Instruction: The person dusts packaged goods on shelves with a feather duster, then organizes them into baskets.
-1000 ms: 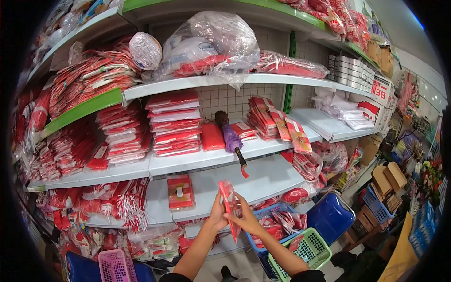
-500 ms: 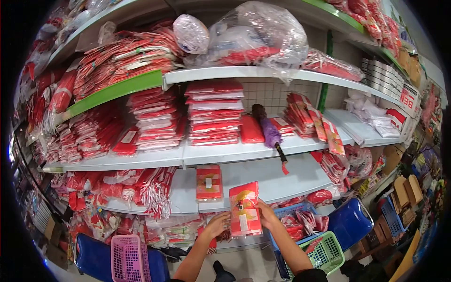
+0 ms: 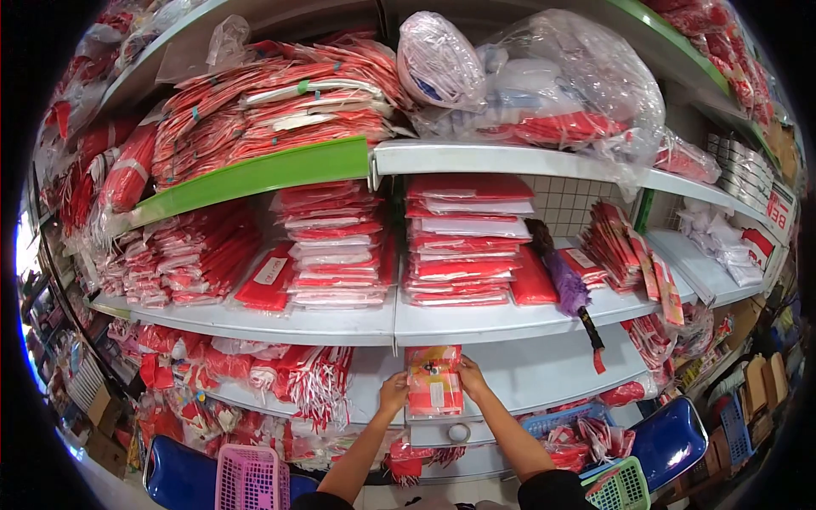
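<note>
- The white metal shelf unit fills nearly the whole view. Its boards look bent by the wide lens, and the dark round border cuts off its top and both sides.
- The big clear plastic bag on the upper board is wrinkled and shiny. It holds soft white and red things that I cannot make out.
- The stacks of flat red and white packets lie on the middle board, thin layers one over another, each in glossy film.
- Two bare forearms rise from the bottom edge and lean toward each other as they reach the lower board. The elbows are cut off, and only a dark sleeve edge shows.
- The pink plastic basket with grid walls stands low on the left, partly cut off by the picture's edge.
- The folded purple umbrella with a black handle lies tilted on the middle board, its handle hanging past the front edge.
- The flat red and orange packet in clear plastic film is at the lower board, between both hands, its printed face toward the camera. Whether it rests on the board or on another packet, I cannot tell.
- The left hand grips the packet's left edge, fingers pointing up.
- The right hand grips the right edge in the same way, so the hands are apart with the packet between them.
- A small pale ring sits just below the packet, too small to identify.
</note>
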Motion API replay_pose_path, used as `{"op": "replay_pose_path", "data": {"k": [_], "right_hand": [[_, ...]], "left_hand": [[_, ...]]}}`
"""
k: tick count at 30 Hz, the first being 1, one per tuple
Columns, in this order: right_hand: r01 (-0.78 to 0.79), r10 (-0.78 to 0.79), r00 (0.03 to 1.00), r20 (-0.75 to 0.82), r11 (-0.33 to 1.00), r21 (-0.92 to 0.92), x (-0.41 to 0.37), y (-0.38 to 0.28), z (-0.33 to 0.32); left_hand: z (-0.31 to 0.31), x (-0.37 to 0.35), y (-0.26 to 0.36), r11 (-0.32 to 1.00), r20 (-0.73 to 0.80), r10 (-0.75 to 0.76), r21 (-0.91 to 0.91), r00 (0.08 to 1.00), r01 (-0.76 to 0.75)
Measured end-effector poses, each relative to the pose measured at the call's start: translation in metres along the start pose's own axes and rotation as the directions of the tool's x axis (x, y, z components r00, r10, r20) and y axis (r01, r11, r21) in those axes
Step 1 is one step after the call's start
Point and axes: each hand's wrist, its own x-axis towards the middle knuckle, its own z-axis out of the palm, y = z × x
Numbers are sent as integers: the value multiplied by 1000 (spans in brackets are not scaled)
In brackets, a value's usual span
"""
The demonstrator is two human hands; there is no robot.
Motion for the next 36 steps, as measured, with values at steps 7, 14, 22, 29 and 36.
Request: {"op": "replay_pose_path", "data": {"k": [7, 14, 22, 29, 36], "right_hand": [[348, -561, 800, 212, 147, -926, 37, 52, -15], [300, -385, 881, 275, 4, -954, 16, 56, -2], [404, -418, 853, 313, 150, -902, 17, 54, -9], [320, -540, 822, 180, 177, -931, -54, 32, -48], [86, -543, 838, -54, 229, -970, -182, 43, -181]], "left_hand": [[1, 28, -21, 720, 87, 302, 632, 949, -288], [3, 33, -22, 821, 114, 241, 505, 964, -266], [14, 14, -6, 740, -26, 144, 667, 989, -90], [63, -46, 51, 602, -193, 317, 797, 929, -40], [187, -147, 63, 635, 154, 261, 716, 953, -290]]}}
